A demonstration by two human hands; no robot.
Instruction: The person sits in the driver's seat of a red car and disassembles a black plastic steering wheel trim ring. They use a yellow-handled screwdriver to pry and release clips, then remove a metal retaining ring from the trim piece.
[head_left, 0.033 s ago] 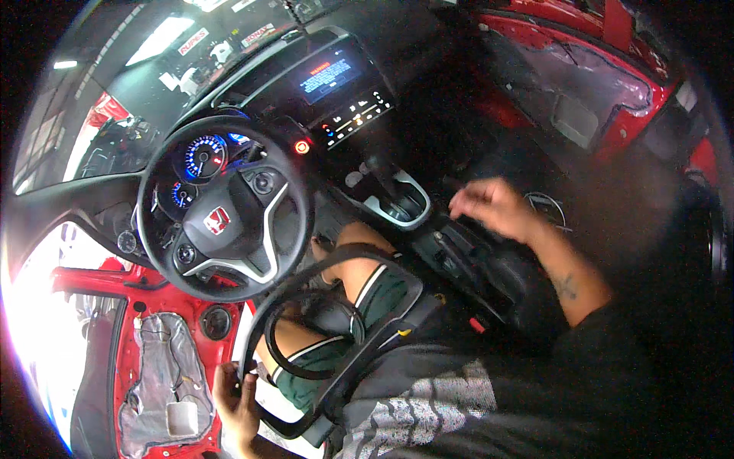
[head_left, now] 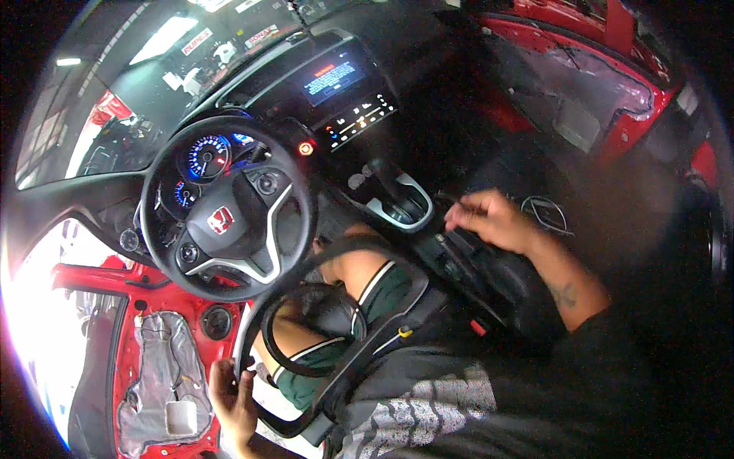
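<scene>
A long black rubber door seal (head_left: 306,370) lies in loops over my lap, across bare knees and dark green shorts. My left hand (head_left: 233,402) is closed around one stretch of it, beside the doorway at lower left. Over the centre console, my right hand (head_left: 493,219) hovers next to the handbrake (head_left: 459,256). Its fingers are loosely bent and a little apart, and I see nothing in them. The gear selector (head_left: 401,205) stands just left of that hand. In front of me is the steering wheel (head_left: 222,220), above my knees.
The red driver's door (head_left: 164,298) stands open, its inner trim off and a grey sheet (head_left: 164,371) showing. Beyond the wheel are a lit screen (head_left: 332,80) and dashboard. A thin pale cable (head_left: 554,210) lies past my right hand. Another stripped red door (head_left: 589,92) is at far right.
The view has shifted very slightly. Both hands and the door seal stay practically where they were.
</scene>
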